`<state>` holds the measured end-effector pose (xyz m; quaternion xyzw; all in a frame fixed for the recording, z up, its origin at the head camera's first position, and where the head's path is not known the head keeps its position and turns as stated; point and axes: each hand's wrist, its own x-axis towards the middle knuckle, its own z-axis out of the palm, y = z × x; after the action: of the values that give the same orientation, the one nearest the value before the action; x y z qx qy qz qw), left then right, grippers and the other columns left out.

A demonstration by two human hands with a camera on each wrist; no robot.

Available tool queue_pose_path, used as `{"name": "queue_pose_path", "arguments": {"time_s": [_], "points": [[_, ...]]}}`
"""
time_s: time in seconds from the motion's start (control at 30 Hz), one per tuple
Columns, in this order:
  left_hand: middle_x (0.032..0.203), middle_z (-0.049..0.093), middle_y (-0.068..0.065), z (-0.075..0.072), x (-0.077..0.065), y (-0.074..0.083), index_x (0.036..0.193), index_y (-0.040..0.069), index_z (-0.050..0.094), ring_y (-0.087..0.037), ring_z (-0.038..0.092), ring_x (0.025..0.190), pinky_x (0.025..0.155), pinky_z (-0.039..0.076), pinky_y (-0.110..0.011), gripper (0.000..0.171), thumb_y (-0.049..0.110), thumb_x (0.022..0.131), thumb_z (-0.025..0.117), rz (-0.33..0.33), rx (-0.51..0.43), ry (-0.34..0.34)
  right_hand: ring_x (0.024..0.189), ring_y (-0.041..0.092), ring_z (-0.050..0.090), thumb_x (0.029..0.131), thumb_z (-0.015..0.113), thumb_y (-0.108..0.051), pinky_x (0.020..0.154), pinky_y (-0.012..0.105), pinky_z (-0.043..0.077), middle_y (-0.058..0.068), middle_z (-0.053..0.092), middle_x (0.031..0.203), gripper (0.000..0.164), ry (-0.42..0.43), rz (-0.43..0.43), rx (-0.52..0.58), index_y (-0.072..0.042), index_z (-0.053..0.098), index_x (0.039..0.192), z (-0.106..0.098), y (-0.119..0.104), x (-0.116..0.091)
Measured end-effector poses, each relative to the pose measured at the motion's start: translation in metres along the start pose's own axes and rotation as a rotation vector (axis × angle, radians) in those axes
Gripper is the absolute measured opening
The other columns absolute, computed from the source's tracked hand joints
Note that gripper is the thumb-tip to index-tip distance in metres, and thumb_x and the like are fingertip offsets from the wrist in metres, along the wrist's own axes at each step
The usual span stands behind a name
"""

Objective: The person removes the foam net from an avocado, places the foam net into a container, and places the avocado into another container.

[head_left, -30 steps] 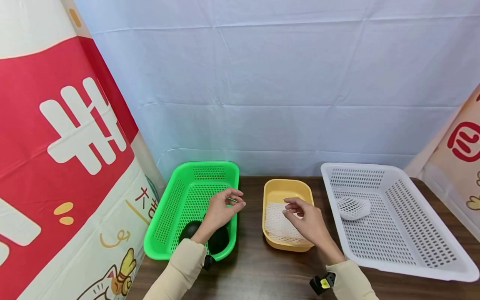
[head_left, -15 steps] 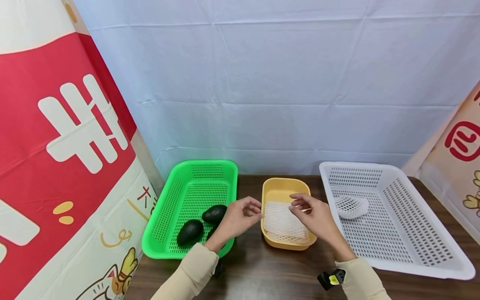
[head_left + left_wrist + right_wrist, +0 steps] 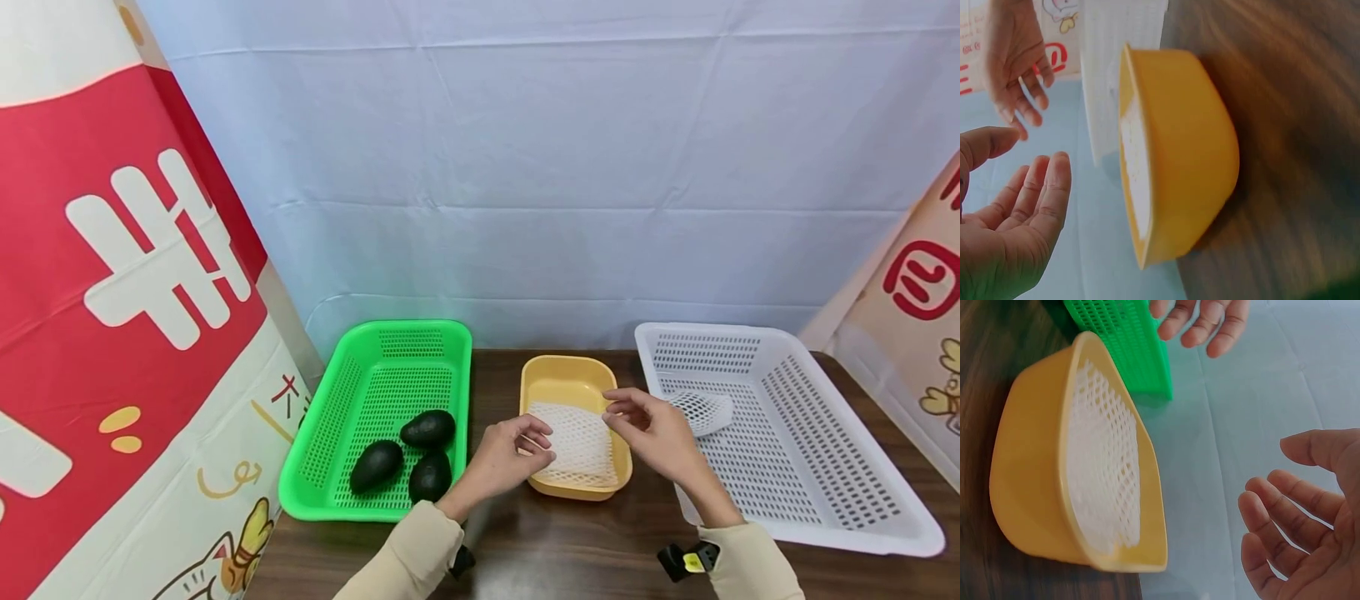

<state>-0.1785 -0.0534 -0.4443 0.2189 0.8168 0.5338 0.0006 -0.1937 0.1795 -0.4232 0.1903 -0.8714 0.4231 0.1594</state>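
Observation:
White foam net sleeves (image 3: 573,446) lie in a small yellow tub (image 3: 566,375) at the middle of the table. My left hand (image 3: 506,458) hovers over the tub's left edge, fingers loosely bent, with nothing in it. Over the tub's right edge is my right hand (image 3: 656,433), likewise bare, thumb apart from the fingers. In the left wrist view the yellow tub (image 3: 1185,150) stands apart from the left fingers; the right wrist view shows the net sleeves (image 3: 1100,462) clear of the right fingertips. Several dark avocados (image 3: 377,467) rest in the green basket (image 3: 300,467) on the left.
A white basket (image 3: 817,533) stands at the right, holding one netted item (image 3: 705,410) near its left wall, partly behind my right hand. The dark wooden table (image 3: 555,550) runs along the front. A pale cloth (image 3: 480,167) hangs behind.
My left hand has moved right, from above the green basket to the yellow tub, uncovering the avocados. The right hand has shifted slightly right. Both hands stay without anything in them.

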Motion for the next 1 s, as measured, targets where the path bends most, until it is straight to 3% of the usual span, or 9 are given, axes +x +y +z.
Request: {"name": "queue_pose_path", "arguments": {"time_s": [0.13, 0.23, 0.4, 0.57, 0.73, 0.83, 0.9, 1.0], "points": [[0.081, 0.063, -0.003, 0.019, -0.001, 0.001, 0.093, 0.011, 0.061, -0.006, 0.060, 0.069, 0.060, 0.048, -0.018, 0.020, 0.008, 0.075, 0.069, -0.004, -0.060, 0.005, 0.070, 0.012, 0.059, 0.082, 0.065, -0.022, 0.058, 0.028, 0.049, -0.001, 0.064, 0.082, 0.022, 0.032, 0.016, -0.022, -0.011, 0.063, 0.101, -0.008, 0.005, -0.002], [0.080, 0.063, -0.007, 0.031, -0.004, 0.010, 0.092, 0.007, 0.061, -0.009, 0.061, 0.070, 0.059, 0.048, -0.018, 0.021, 0.002, 0.073, 0.068, -0.002, -0.126, 0.010, 0.070, 0.011, 0.060, 0.083, 0.064, -0.028, 0.056, 0.030, 0.049, -0.002, 0.064, 0.082, 0.025, 0.040, 0.026, -0.040, -0.012, 0.063, 0.102, -0.013, 0.010, -0.003], [0.081, 0.063, -0.012, 0.041, -0.011, 0.032, 0.091, 0.002, 0.060, -0.012, 0.062, 0.071, 0.060, 0.048, -0.018, 0.020, -0.003, 0.073, 0.066, -0.017, -0.185, -0.015, 0.071, 0.009, 0.060, 0.084, 0.062, -0.028, 0.057, 0.029, 0.049, -0.004, 0.064, 0.083, 0.025, 0.043, 0.023, -0.061, -0.013, 0.062, 0.103, -0.016, 0.017, -0.004], [0.081, 0.063, -0.012, 0.049, -0.015, 0.038, 0.090, 0.001, 0.060, -0.010, 0.061, 0.070, 0.060, 0.048, -0.018, 0.020, -0.005, 0.072, 0.066, -0.024, -0.228, -0.036, 0.071, 0.012, 0.060, 0.084, 0.062, -0.028, 0.057, 0.025, 0.048, -0.001, 0.065, 0.085, 0.026, 0.054, 0.023, -0.035, -0.013, 0.062, 0.105, -0.018, 0.023, -0.005], [0.081, 0.064, -0.014, 0.062, -0.017, 0.035, 0.090, 0.001, 0.061, -0.007, 0.061, 0.068, 0.057, 0.048, -0.017, 0.020, -0.004, 0.072, 0.068, 0.007, -0.222, -0.021, 0.070, 0.007, 0.060, 0.082, 0.063, -0.036, 0.056, 0.022, 0.048, -0.011, 0.063, 0.085, 0.026, 0.107, 0.013, -0.083, -0.027, 0.061, 0.106, -0.011, 0.068, -0.005], [0.080, 0.064, -0.011, 0.075, -0.017, 0.025, 0.090, 0.001, 0.061, -0.003, 0.060, 0.066, 0.055, 0.047, -0.015, 0.021, -0.002, 0.072, 0.070, 0.015, -0.199, -0.018, 0.071, 0.006, 0.059, 0.081, 0.064, -0.035, 0.055, 0.020, 0.046, -0.012, 0.063, 0.085, 0.026, 0.112, 0.015, -0.070, -0.029, 0.062, 0.107, -0.011, 0.090, -0.005], [0.079, 0.065, -0.009, 0.085, -0.016, 0.017, 0.091, 0.002, 0.061, -0.001, 0.059, 0.065, 0.054, 0.047, -0.014, 0.022, -0.001, 0.072, 0.071, 0.019, -0.187, -0.022, 0.071, 0.008, 0.059, 0.082, 0.064, -0.032, 0.053, 0.024, 0.046, -0.008, 0.064, 0.086, 0.026, 0.103, 0.029, -0.051, -0.026, 0.063, 0.107, -0.017, 0.082, -0.004], [0.078, 0.065, -0.007, 0.096, -0.016, 0.010, 0.091, 0.003, 0.061, 0.001, 0.058, 0.064, 0.053, 0.046, -0.013, 0.022, -0.001, 0.072, 0.071, 0.028, -0.168, -0.034, 0.072, 0.012, 0.059, 0.083, 0.064, -0.027, 0.053, 0.026, 0.046, -0.002, 0.065, 0.086, 0.026, 0.078, 0.048, -0.033, -0.017, 0.064, 0.106, -0.030, 0.052, -0.003]]}}
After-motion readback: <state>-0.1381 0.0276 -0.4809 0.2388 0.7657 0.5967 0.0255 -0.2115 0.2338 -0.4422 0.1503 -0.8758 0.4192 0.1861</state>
